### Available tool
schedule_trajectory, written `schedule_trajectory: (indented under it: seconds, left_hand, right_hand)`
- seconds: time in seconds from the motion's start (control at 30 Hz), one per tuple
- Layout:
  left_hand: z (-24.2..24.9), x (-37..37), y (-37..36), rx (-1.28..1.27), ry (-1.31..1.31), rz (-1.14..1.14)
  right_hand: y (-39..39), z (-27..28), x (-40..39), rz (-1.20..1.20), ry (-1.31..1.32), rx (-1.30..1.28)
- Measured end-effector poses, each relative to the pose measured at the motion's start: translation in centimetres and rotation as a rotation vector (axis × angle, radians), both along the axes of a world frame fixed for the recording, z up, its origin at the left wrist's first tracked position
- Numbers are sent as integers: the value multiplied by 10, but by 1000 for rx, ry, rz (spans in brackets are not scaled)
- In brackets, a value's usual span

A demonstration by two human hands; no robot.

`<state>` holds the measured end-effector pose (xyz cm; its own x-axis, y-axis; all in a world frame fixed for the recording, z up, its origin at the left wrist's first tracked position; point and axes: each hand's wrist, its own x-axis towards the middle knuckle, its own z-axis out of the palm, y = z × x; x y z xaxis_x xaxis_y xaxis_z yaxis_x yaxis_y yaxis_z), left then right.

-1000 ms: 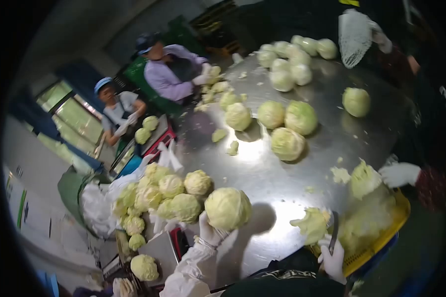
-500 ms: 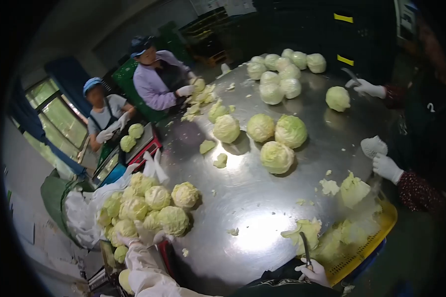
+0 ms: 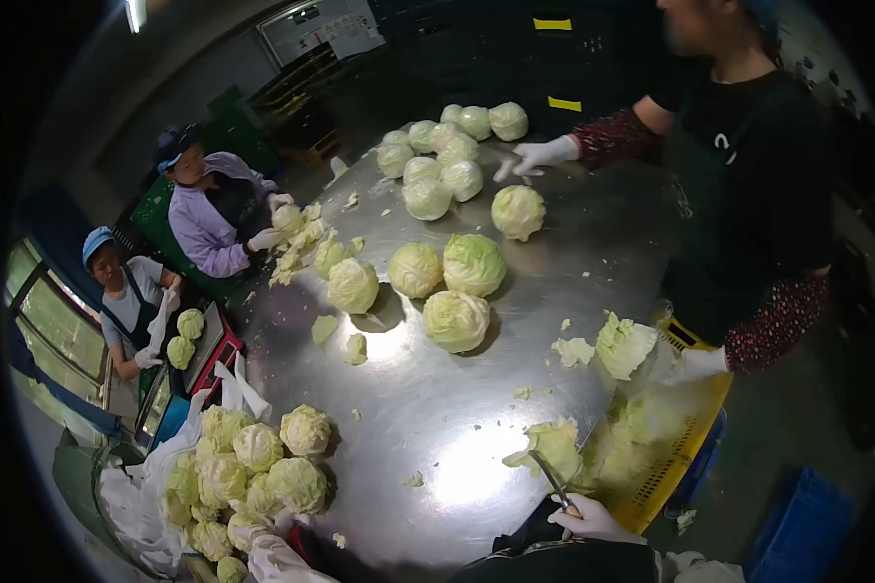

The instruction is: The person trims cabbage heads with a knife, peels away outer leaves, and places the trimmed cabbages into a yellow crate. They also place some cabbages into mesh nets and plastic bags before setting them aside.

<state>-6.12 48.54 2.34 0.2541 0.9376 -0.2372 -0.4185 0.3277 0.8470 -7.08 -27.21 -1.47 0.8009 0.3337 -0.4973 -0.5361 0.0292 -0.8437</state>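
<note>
My right hand (image 3: pixel 591 518), in a white glove at the bottom, is closed around the handle of a curved knife (image 3: pixel 548 474). Its blade points up and left over loose cabbage leaves (image 3: pixel 556 449) at the table's edge. At lower left my left hand (image 3: pixel 253 533), gloved too, is low against the front of a pile of cabbages (image 3: pixel 258 447). It appears to grip a cabbage (image 3: pixel 262 498) there, its fingers partly hidden. Several trimmed heads, among them a pale green cabbage (image 3: pixel 456 322), stand mid-table.
Wrapped cabbages (image 3: pixel 428 197) are grouped at the far end of the steel table (image 3: pixel 389 428). A yellow crate (image 3: pixel 695 442) with leaves stands at right, beside a co-worker (image 3: pixel 739 175). Two people work at left, one near a red scale (image 3: pixel 226 345). A blue crate (image 3: pixel 802 525) is at lower right.
The view has swung right, so the table's contents appear further left. The right co-worker's upper hand has reached toward the far cabbages; the lower one is now at leaves over the yellow crate.
</note>
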Motion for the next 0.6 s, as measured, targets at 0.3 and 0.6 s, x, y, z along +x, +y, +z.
schedule_trajectory:
  seconds: [0.3, 0.6]
  left_hand:
    - [52, 180, -275, 807, 255, -679]
    - [3, 354, -487, 288, 529, -1214]
  right_hand:
    - [-7, -32, 19, -66, -187, -296]
    - [-70, -28, -14, -571, -155, -348]
